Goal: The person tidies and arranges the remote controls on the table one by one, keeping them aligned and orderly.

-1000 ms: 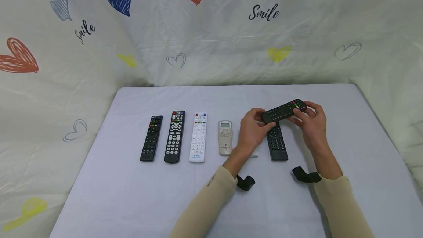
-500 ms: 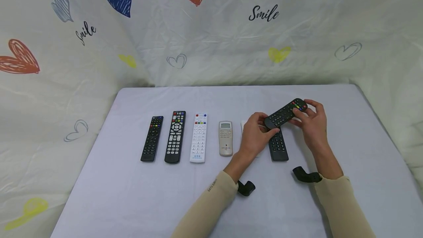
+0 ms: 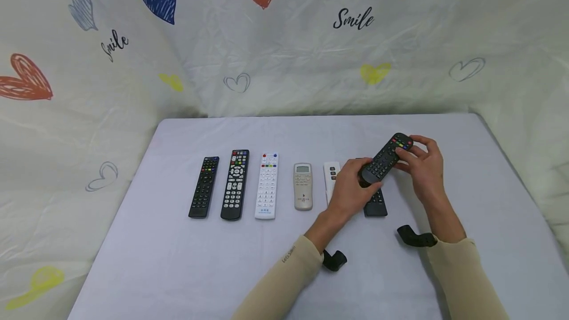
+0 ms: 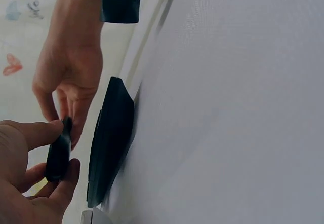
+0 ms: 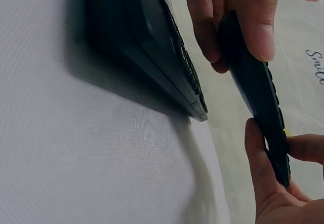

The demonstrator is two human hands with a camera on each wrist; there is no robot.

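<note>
Both hands hold a black remote control [image 3: 386, 158] with coloured buttons at its far end, tilted up to the right above the table. My left hand [image 3: 348, 186] pinches its near end between thumb and fingers. At the far end my right hand [image 3: 424, 167] grips it, thumb on the button side. The left wrist view shows the held remote [image 4: 58, 155] edge-on between the two hands. Below it, a second black remote [image 3: 375, 206] lies on the cloth, its upper part hidden. Behind my left hand a slim white remote [image 3: 331, 177] is partly covered.
Left of the hands, a row of remotes lies on the white-covered table [image 3: 178, 270]: a beige one with a small screen [image 3: 303, 186], a white one [image 3: 266, 186], a wide black one [image 3: 235, 186] and a thin black one [image 3: 204, 186]. A heart-printed curtain [image 3: 293, 63] hangs behind.
The held remote has swung from nearly crosswise to a steeper slant, its near end drawn toward the person by the left hand. The slim white remote's top has come into view.
</note>
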